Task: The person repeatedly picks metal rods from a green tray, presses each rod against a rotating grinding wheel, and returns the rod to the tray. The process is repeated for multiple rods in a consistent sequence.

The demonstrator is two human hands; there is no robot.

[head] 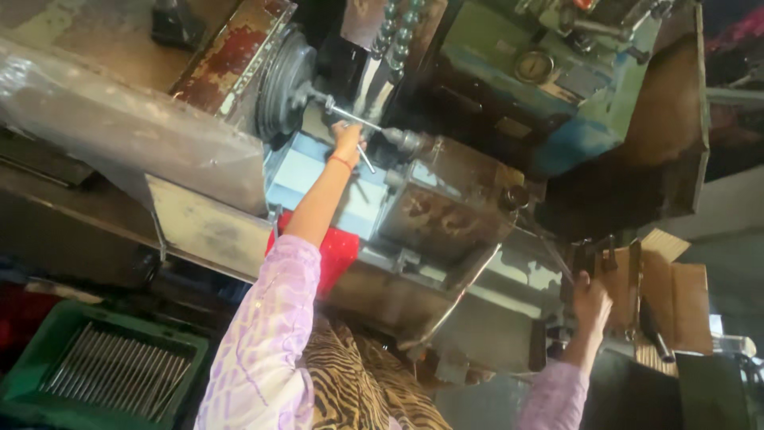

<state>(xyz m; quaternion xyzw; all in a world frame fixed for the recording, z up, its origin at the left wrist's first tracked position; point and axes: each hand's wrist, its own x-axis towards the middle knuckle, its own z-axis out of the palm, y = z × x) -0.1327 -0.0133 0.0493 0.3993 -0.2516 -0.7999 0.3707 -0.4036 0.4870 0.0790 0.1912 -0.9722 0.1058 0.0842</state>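
Head view: left hand (pixel 347 139) closed on metal rod (pixel 356 119) — right hand (pixel 590 300) gripping lever (pixel 581 261).

Landmark: lathe (pixel 446 215). Chuck (pixel 282 84) at its upper left end, thin rod (pixel 354 118) running from chuck toward tailstock (pixel 406 141). Left hand (pixel 348 137) on rod. Right hand (pixel 590 301) on lever (pixel 585 259) at lathe's right. Crate (pixel 48 350) of rods (pixel 119 370) lower left of lathe.

Left arm stretched far forward, nearly straight, pale lilac sleeve pushed up to the elbow, a red thread about the wrist — left hand (pixel 347 137) closed, fingers curled tight in a grip. Right arm bent and shorter in reach, sleeve down to the wrist — right hand (pixel 590 299) raised, fingers wrapped shut.
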